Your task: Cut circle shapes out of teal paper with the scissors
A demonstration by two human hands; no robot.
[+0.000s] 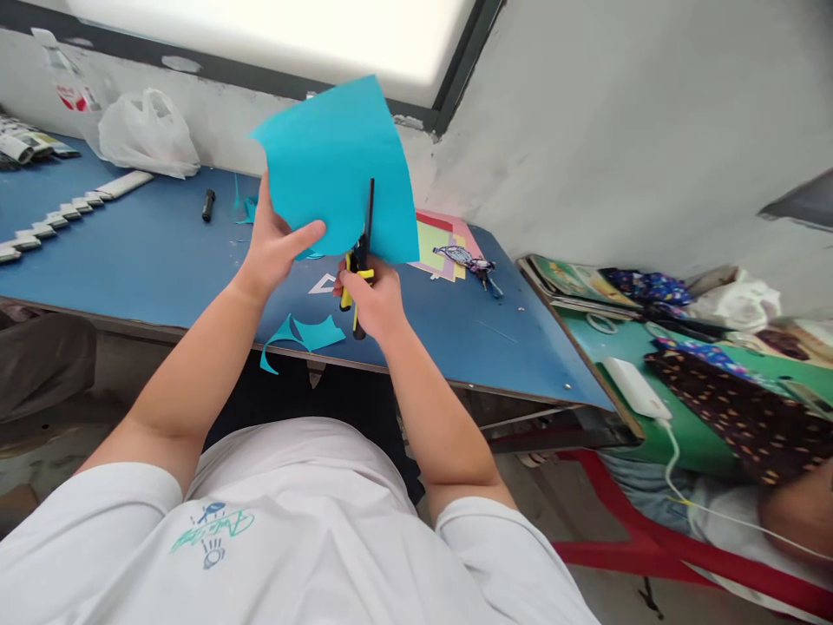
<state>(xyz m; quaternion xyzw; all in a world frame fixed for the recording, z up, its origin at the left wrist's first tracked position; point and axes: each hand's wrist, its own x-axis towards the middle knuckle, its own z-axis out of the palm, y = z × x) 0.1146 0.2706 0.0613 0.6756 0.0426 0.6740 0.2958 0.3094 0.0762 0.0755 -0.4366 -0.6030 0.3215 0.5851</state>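
Note:
My left hand [277, 243] grips a sheet of blue paper [338, 156] at its lower left, thumb on the near face and fingers behind. The sheet is held up above the table, with a curved lower edge. Black and yellow scissors [357, 269] are in my right hand [381, 299], fingers closed around the handles. One dark blade lies in front of the paper near its lower right; the other blade is hidden. Below my hands, blue paper offcuts [318, 334] lie at the table's front edge, one strip hanging over it. A white set square [322, 285] rests behind them.
On the blue table [162, 252] are a black marker [208, 205], a folded white paper strip [58, 217], a plastic bag [148, 134] and a bottle [65, 74]. Coloured sheets [436, 243] and a patterned pouch [465, 258] lie right. A green table [683, 391] holds a power strip [634, 388].

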